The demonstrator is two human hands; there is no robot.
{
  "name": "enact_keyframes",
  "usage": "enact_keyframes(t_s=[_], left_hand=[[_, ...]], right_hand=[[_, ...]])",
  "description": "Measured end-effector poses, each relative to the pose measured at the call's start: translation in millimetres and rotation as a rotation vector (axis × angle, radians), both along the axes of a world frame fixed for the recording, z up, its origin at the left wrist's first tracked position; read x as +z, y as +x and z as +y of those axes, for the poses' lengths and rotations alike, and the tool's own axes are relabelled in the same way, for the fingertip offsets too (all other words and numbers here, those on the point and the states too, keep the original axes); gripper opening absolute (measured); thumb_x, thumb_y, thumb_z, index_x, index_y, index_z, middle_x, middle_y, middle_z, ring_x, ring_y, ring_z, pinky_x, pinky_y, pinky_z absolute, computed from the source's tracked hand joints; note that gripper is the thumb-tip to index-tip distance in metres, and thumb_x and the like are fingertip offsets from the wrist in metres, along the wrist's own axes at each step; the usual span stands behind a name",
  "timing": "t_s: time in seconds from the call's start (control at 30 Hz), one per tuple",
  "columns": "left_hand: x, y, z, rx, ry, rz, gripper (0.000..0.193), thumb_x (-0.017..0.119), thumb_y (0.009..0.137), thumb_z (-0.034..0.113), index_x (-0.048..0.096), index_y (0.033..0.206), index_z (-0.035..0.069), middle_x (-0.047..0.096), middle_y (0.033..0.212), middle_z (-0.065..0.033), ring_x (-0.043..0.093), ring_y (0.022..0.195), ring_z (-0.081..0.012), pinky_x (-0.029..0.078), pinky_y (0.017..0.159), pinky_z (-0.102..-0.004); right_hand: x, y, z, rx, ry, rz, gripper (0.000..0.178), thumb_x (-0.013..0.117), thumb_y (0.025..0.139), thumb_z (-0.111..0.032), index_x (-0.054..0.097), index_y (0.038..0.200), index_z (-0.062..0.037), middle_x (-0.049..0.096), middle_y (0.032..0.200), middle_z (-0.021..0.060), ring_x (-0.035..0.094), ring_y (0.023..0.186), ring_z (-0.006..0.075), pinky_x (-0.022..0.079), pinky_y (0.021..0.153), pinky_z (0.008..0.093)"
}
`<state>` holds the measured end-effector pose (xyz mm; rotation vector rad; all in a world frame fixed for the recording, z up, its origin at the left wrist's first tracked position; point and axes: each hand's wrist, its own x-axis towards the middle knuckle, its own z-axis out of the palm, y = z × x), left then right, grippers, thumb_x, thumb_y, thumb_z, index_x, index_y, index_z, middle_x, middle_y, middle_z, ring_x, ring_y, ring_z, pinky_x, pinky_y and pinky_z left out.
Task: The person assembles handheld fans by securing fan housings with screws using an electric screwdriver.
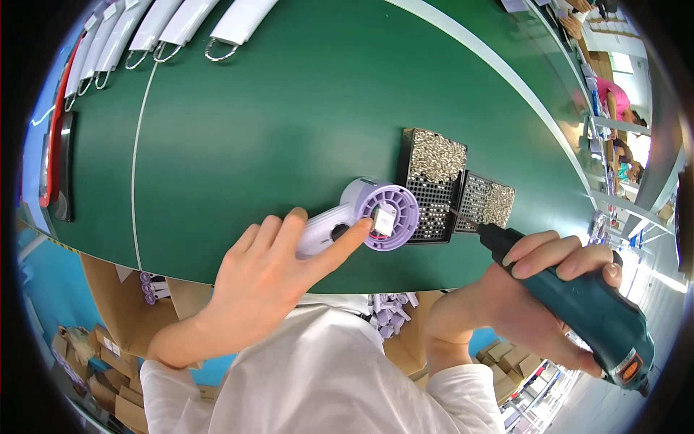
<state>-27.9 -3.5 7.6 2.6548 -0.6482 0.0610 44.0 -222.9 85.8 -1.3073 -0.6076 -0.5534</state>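
Note:
My left hand (267, 264) is around the handle of a lilac and white housing (352, 192), shaped like a hair dryer, at the near middle of the table. Its round ribbed end is turned up, and the thumb tip touches a small white block (384, 221) inside. A dark oval marks the handle. My right hand (549, 289) grips a dark teal electric screwdriver (589, 296), tilted so that its thin bit (466, 218) points left over the screw trays. The larger black tray (432, 184) and the smaller tray (486, 202) have perforated grids with many small silvery screws.
Several white curved pieces with wire loops (238, 25) lie along the far left of the green table (275, 123). A black strip (65, 166) rests by the left edge. Below the near edge are cardboard boxes (130, 304) with lilac parts (390, 315). People work at far right.

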Motion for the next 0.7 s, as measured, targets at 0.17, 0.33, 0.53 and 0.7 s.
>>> enact_keyframes(t_s=[0.17, 0.33, 0.53, 0.7], left_hand=[[6, 0, -6, 0.017, 0.018, 0.071, 0.070, 0.056, 0.068, 0.000, 0.053, 0.133, 0.026, 0.047, 0.107, -0.0147, 0.050, 0.076, -0.0253, 0.046, 0.066, -0.0316], [14, 1, -15, 0.093, 0.002, -0.105, 0.051, 0.068, 0.071, 0.013, 0.062, 0.121, 0.019, 0.052, 0.116, -0.0147, 0.054, 0.101, -0.0311, 0.046, 0.078, -0.0355], [9, -8, -55, -0.157, -0.205, -0.248, 0.025, 0.069, 0.079, 0.029, 0.064, 0.098, 0.013, 0.064, 0.106, -0.0056, 0.058, 0.099, -0.0229, 0.040, 0.076, -0.0331], [2, 6, -97, -0.236, -0.200, -0.196, 0.025, 0.065, 0.082, 0.028, 0.061, 0.095, 0.006, 0.063, 0.114, -0.0113, 0.058, 0.107, -0.0273, 0.042, 0.079, -0.0282]], right_hand=[[-21, 11, -33, -0.032, 0.102, 0.055, 0.098, 0.031, 0.074, -0.086, 0.048, 0.116, 0.0013, 0.051, 0.079, 0.0163, 0.052, 0.046, 0.0286, 0.045, 0.040, 0.0416], [-35, 13, -37, -0.168, 0.173, 0.136, 0.100, 0.024, 0.074, -0.087, 0.049, 0.112, 0.0018, 0.051, 0.072, 0.0151, 0.050, 0.042, 0.0268, 0.044, 0.034, 0.0383], [-39, 14, -43, -0.127, 0.126, 0.190, 0.098, 0.030, 0.069, -0.091, 0.054, 0.109, -0.0047, 0.049, 0.077, 0.0099, 0.046, 0.043, 0.0223, 0.038, 0.037, 0.0353], [-44, 17, -45, -0.139, 0.142, 0.218, 0.098, 0.031, 0.069, -0.090, 0.053, 0.111, -0.0042, 0.050, 0.078, 0.0102, 0.047, 0.044, 0.0231, 0.039, 0.038, 0.0358]])
